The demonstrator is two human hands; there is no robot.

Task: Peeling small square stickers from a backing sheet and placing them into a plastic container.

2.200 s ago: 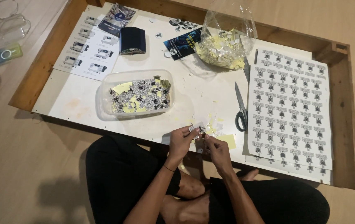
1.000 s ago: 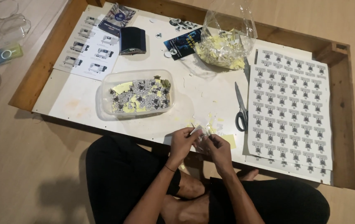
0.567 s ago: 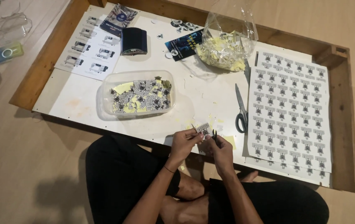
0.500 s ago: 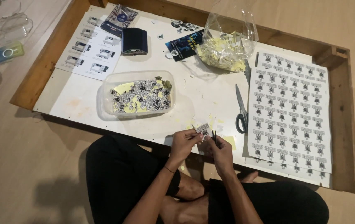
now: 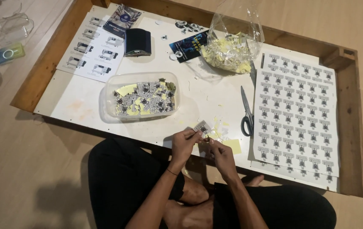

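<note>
A small sticker [image 5: 201, 127], printed black on white, sits pinched between the thumb and fingertips of my left hand [image 5: 184, 142], held just above the near edge of the white board [image 5: 79, 99]. My right hand [image 5: 220, 152] is right beside it, fingers drawn together at the sticker's lower corner; whether they grip the backing or only touch it I cannot tell, it is too small to see. Both hands hover over the near edge, roughly at its middle, above my crossed legs.

On the board just past my hands lie scraps of yellow backing paper [image 5: 232, 145] and small white trimmings. Scissors [image 5: 246, 112] with dark handles lie to the right of them, blades pointing toward the far edge. Next to the scissors, along the right edge, lies a large sheet of stickers [image 5: 300, 110] in rows. Left of my hands, toward the middle, stands a clear plastic tub [image 5: 141, 101] holding cut stickers and yellow bits. Near the far edge a clear bag [image 5: 232, 42] holds yellow scraps, and at the far left corner lie printed leaflets [image 5: 94, 48] and a dark ribbed block [image 5: 138, 42].
</note>
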